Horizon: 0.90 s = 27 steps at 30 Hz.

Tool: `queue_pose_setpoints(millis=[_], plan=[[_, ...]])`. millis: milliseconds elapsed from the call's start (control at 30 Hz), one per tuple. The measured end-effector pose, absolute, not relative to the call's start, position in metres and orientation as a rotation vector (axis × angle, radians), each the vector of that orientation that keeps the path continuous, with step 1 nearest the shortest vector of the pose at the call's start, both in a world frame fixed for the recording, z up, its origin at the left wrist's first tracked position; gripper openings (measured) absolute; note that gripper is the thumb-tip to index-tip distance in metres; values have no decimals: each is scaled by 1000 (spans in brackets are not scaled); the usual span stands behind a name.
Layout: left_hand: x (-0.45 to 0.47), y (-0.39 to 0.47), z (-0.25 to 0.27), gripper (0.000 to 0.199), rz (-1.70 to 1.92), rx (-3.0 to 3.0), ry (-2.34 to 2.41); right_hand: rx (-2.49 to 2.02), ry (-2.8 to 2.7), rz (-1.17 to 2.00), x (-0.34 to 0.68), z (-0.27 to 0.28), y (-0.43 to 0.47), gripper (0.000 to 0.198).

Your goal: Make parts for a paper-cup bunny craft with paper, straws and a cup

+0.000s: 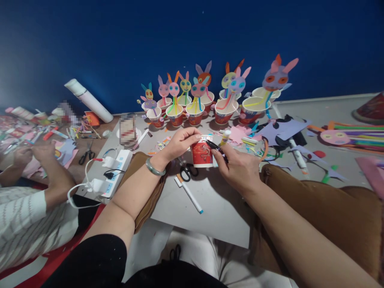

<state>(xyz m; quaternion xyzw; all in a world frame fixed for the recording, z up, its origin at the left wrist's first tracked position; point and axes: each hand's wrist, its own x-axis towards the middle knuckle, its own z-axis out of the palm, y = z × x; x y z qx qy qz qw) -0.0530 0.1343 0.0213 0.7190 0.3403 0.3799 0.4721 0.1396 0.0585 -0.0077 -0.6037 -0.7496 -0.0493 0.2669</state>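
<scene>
A red paper cup (202, 155) with a printed pattern stands upright between my hands. My left hand (183, 143) is closed on its upper left side, thumb at the rim. My right hand (240, 168) grips a slim black tool (215, 146) whose tip meets the cup near its upper right rim. Its exact kind is partly hidden by my fingers. Black-handled scissors (188, 173) lie just below the cup. A white marker (189, 196) with a blue end rests on the table in front of them.
Several paper cups with paper rabbit heads (196, 114) line the blue wall. Paper scraps (279, 132) and a glue stick (225, 137) lie right of centre. A power strip (117, 172) with cables sits left. A co-worker's hands (42, 156) handle paper at far left.
</scene>
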Motion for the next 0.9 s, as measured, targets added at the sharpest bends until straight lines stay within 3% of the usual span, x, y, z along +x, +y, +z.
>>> queue_pose_setpoints(millis=[900], plan=[[-53, 136, 15, 31, 946, 1789, 803, -1676, -1976, -129, 139, -10, 60, 54]])
